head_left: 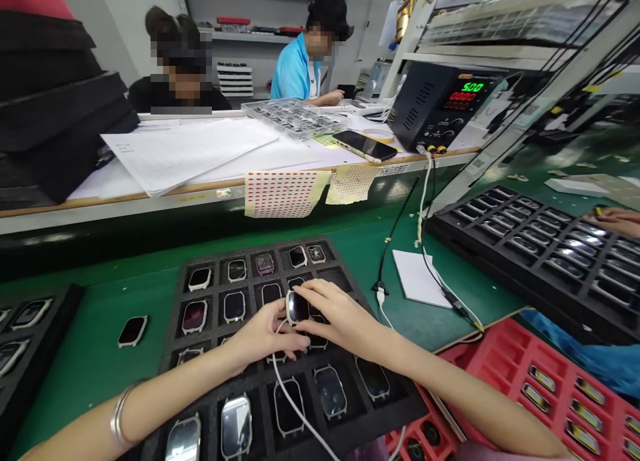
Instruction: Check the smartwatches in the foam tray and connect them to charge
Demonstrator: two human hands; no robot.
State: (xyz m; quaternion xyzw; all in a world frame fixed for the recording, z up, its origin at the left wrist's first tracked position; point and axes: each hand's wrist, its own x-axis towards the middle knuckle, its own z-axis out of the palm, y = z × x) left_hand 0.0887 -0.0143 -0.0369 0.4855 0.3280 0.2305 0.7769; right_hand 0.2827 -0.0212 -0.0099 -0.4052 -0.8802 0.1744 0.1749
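A smartwatch case without a strap, its glass dark (299, 306), is held up over a black foam tray (169, 352). My left hand (273, 331) grips it from the left, thumb and fingers closed around its lower side. From the right, my right hand (333, 311) pinches the same watch by its edges. A white cable (295, 408) runs up to the left hand's fingers; whether its end touches the back of the watch is hidden. Several other watch cases, such as one with a bright screen (237, 426), lie in the tray's compartments.
A loose watch (133, 331) lies on the green mat. Trays flank me: black foam (47, 354) left, black (500, 274) right, red (505, 354) lower right. A power supply (425, 108) and phone (365, 145) stand on the shelf. Two people sit beyond; another person's hand (617, 220) is right.
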